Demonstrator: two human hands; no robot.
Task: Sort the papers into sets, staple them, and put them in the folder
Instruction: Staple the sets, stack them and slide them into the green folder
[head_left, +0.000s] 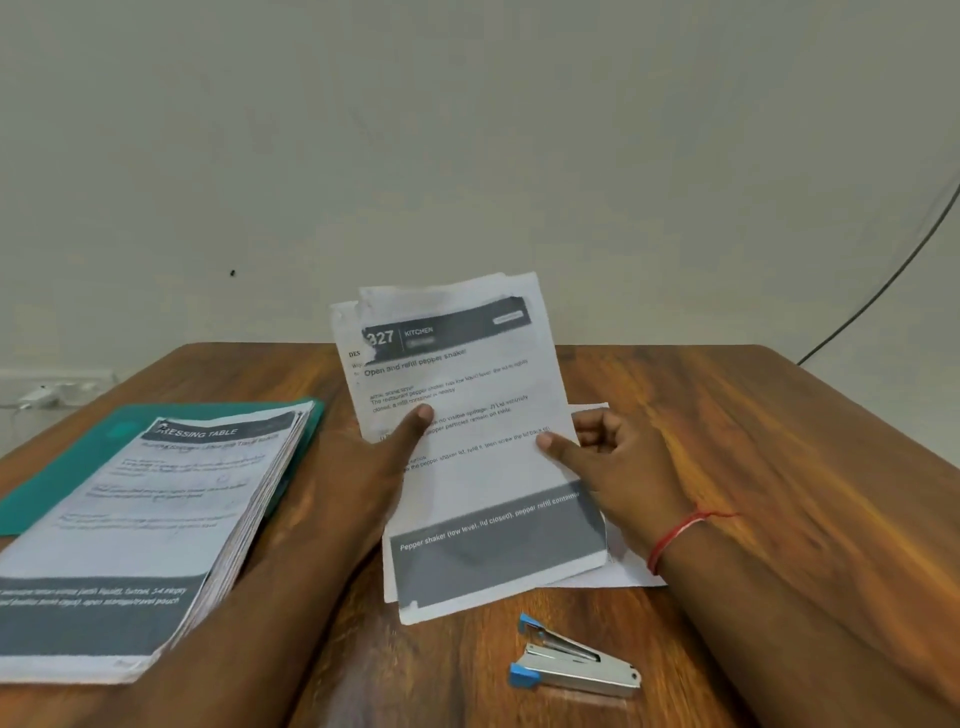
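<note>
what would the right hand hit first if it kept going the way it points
The right hand points left, across the papers it pinches. Going straight on, it would probably meet the left hand first, which grips the same papers, so the depth should be close.

A plain pale wall (467, 130) rises behind the brown wooden table (727, 441), a dark cable (883, 291) slanting down it far right of the right hand (618, 467), a white adapter (44, 395) far left of the left hand (363, 467).
</note>
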